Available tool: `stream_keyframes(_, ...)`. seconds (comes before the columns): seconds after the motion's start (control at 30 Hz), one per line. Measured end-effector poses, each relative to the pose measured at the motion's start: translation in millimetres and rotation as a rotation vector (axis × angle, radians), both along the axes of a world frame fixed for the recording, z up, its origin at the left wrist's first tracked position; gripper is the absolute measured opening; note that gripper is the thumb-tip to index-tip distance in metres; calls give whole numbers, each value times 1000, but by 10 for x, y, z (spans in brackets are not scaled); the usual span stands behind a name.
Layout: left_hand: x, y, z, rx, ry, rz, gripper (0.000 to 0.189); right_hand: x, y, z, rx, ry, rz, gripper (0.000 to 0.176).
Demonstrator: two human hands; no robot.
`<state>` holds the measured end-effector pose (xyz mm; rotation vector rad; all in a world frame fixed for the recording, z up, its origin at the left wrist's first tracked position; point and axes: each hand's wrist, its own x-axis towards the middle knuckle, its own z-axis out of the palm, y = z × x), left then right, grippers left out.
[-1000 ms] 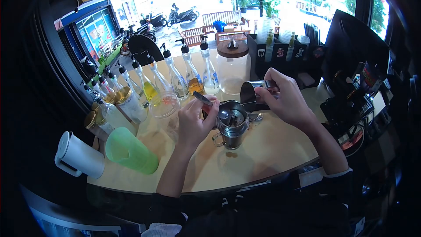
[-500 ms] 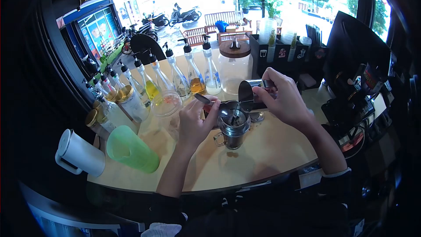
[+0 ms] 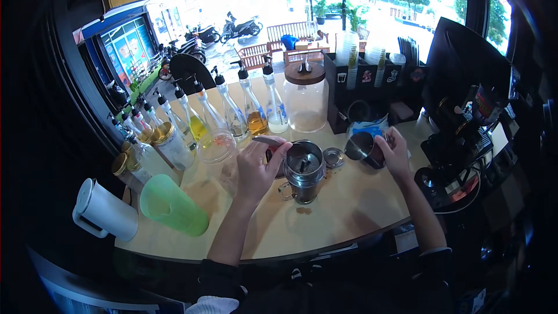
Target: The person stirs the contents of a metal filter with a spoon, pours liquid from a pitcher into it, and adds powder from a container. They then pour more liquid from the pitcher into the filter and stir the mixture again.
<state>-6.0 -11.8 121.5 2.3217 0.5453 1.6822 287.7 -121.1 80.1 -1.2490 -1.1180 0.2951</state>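
A metal drip filter [image 3: 314, 171] with dark contents sits on a glass mug [image 3: 285, 189] in the middle of the counter. My left hand [image 3: 258, 166] is beside the filter's left side, with thumb and fingers pinched on a thin, dark utensil [image 3: 268, 140] that looks like a spoon. My right hand [image 3: 396, 154] grips a dark metal pitcher [image 3: 365, 146] by its side, to the right of the filter and apart from it. The pitcher is tilted, its round mouth facing left. A small round metal lid [image 3: 333, 157] lies on the counter between the filter and the pitcher.
Several pump bottles [image 3: 256, 117] line the back left, with a wooden-lidded glass jar [image 3: 308, 107] beside them. A green pitcher [image 3: 174, 206] and a white jug [image 3: 104, 212] stand at the left. Black equipment [image 3: 465, 122] and a cup holder [image 3: 369, 75] occupy the right and back.
My right hand has moved the pitcher from over the filter to the right and slightly down. My left hand stays by the filter, still holding the utensil. The lid now shows fully.
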Motion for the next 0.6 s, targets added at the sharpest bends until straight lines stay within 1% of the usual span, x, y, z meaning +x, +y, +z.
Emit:
stream_keyframes(0.03,8,6,-9,-14,-7,-1,13,24,-33,-92,-4,93,-24,19)
stream_keyframes(0.07,16,10,-17,-9,-6,-5,13,78,-59,-212,1,94,-28,19)
stream_keyframes(0.13,24,12,-25,-15,-33,-17,14,211,-80,-483,-71,280,-30,20)
stream_keyframes(0.2,37,-21,-17,-41,-41,-22,14,291,-49,-734,-35,267,-38,21)
stream_keyframes(0.27,44,-33,-20,-68,-49,-24,15,348,-17,-937,54,388,15,17)
stream_keyframes(0.3,47,-26,-30,-55,-57,-21,15,374,-9,-1019,57,388,18,17)
stream_keyframes(0.37,45,-20,-37,-38,-65,-17,15,371,-8,-1100,59,448,49,18)
stream_keyframes(0.47,47,-19,-47,-51,-89,-42,15,325,-27,-1170,63,510,34,17)
stream_keyframes(0.57,45,-1,-60,-72,-94,-42,14,313,-58,-1227,41,491,0,16)
stream_keyframes(0.6,50,7,-61,-37,-98,-55,13,339,-64,-1226,43,490,0,16)
